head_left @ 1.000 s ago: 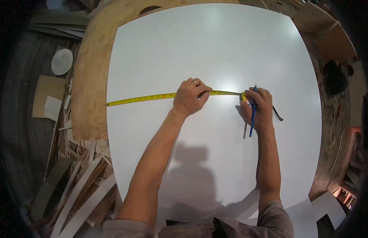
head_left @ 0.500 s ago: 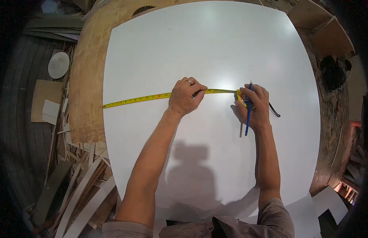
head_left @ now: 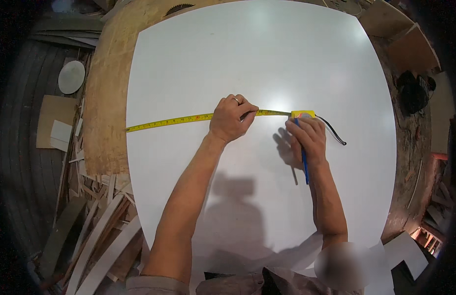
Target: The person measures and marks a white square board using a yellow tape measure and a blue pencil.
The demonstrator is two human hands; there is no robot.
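1. My left hand (head_left: 231, 119) is closed, pinching the yellow tape blade (head_left: 178, 119) flat on the white board (head_left: 247, 54).
2. My right hand (head_left: 306, 135) grips the tape case (head_left: 302, 114) and a blue pencil (head_left: 304, 167).
3. The board lies on the bench (head_left: 102, 98).

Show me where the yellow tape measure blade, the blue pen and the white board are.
yellow tape measure blade (head_left: 169, 121), head view, on the stretched strip left of the left hand.
blue pen (head_left: 304, 169), head view, on its shaft below the right hand.
white board (head_left: 247, 54), head view, on bare surface.
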